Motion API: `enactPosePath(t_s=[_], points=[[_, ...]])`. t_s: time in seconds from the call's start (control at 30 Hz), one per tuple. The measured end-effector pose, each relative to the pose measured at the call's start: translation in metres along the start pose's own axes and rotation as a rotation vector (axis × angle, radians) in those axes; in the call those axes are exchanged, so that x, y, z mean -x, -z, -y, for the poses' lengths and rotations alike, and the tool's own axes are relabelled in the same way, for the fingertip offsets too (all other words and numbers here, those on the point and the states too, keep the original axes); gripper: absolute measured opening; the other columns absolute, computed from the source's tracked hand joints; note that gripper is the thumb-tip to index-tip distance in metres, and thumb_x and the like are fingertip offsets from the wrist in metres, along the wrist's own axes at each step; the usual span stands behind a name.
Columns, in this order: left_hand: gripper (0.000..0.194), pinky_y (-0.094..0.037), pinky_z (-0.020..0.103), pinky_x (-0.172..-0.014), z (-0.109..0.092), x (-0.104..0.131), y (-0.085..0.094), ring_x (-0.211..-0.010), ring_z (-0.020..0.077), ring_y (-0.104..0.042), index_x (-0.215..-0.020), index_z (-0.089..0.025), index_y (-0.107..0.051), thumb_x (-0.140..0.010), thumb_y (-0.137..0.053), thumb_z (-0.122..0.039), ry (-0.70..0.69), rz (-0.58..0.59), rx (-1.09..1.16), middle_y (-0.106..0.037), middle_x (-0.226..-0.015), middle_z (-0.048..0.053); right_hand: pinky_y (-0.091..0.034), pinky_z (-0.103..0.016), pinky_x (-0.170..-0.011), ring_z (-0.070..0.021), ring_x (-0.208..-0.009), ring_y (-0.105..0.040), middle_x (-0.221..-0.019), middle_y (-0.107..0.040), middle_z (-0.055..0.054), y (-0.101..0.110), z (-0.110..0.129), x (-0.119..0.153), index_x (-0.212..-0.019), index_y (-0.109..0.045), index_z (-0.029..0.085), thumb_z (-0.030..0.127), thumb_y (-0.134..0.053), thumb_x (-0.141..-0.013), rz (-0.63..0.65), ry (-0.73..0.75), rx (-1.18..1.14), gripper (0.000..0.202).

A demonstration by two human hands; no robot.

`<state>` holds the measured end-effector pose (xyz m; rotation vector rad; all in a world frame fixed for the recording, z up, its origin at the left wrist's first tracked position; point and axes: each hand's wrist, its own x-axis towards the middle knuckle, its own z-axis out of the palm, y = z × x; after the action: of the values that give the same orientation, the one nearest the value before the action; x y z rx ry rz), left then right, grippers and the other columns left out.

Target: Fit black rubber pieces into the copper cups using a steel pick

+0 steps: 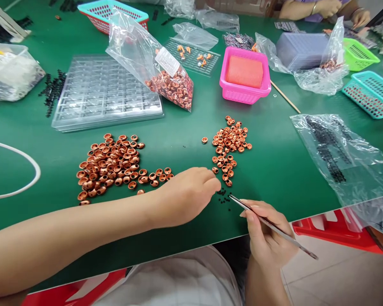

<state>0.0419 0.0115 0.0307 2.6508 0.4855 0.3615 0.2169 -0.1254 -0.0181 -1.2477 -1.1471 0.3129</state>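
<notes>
My right hand grips a pair of metal tweezers, whose tips are at a small scatter of tiny black pieces on the green table. My left hand is curled closed just left of those pieces, back of the hand up. Its fingertips and anything in them are hidden. Beyond both hands lies a pile of copper-coloured cup-shaped parts, each with a hole. A larger pile of the same parts spreads behind my left forearm, with a few trailing toward my hand.
Clear plastic trays are stacked behind the left pile, with a bag of copper parts leaning on them. A pink basket holds an orange block. A bag of black parts lies right. Another person's hands work at the far right.
</notes>
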Motion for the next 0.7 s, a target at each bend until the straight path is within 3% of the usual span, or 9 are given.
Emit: enactPosePath(t_s=[0.13, 0.27, 0.43, 0.7], points=[[0.020, -0.044, 0.031, -0.072, -0.010, 0.021, 0.001, -0.076, 0.0199, -0.054, -0.097, -0.015, -0.059, -0.091, -0.042, -0.005, -0.123, 0.089, -0.007, -0.063, -0.084, 0.008, -0.061, -0.032, -0.061, -0.0180, -0.077, -0.073, -0.096, -0.075, -0.005, 0.009, 0.006, -0.005, -0.098, -0.066, 0.021, 0.005, -0.065, -0.083, 0.071, -0.131, -0.010, 0.021], [0.019, -0.044, 0.031, -0.076, -0.006, 0.029, -0.006, -0.079, 0.0200, -0.055, -0.097, -0.018, -0.057, -0.089, -0.046, -0.005, -0.190, 0.061, 0.054, -0.065, -0.086, 0.008, -0.061, -0.032, -0.066, -0.0190, -0.083, -0.073, -0.092, -0.074, -0.003, 0.022, 0.011, -0.006, -0.098, -0.064, 0.021, 0.005, -0.065, -0.082, 0.187, -0.158, 0.083, 0.023], [0.022, -0.045, 0.032, -0.079, -0.001, 0.028, -0.010, -0.085, 0.0211, -0.056, -0.096, -0.018, -0.059, -0.087, -0.045, -0.002, -0.189, 0.045, 0.111, -0.066, -0.086, 0.008, -0.061, -0.033, -0.067, -0.0196, -0.081, -0.073, -0.087, -0.073, -0.002, 0.029, 0.007, 0.003, -0.096, -0.065, 0.022, 0.006, -0.066, -0.081, 0.229, -0.127, 0.193, 0.023], [0.023, -0.047, 0.030, -0.073, 0.000, 0.027, -0.011, -0.079, 0.0190, -0.056, -0.091, -0.015, -0.062, -0.093, -0.042, -0.004, -0.138, 0.017, 0.154, -0.066, -0.085, 0.008, -0.059, -0.033, -0.063, -0.0189, -0.076, -0.072, -0.082, -0.071, -0.001, 0.026, 0.004, 0.006, -0.094, -0.064, 0.023, 0.005, -0.066, -0.080, 0.213, -0.075, 0.212, 0.023]])
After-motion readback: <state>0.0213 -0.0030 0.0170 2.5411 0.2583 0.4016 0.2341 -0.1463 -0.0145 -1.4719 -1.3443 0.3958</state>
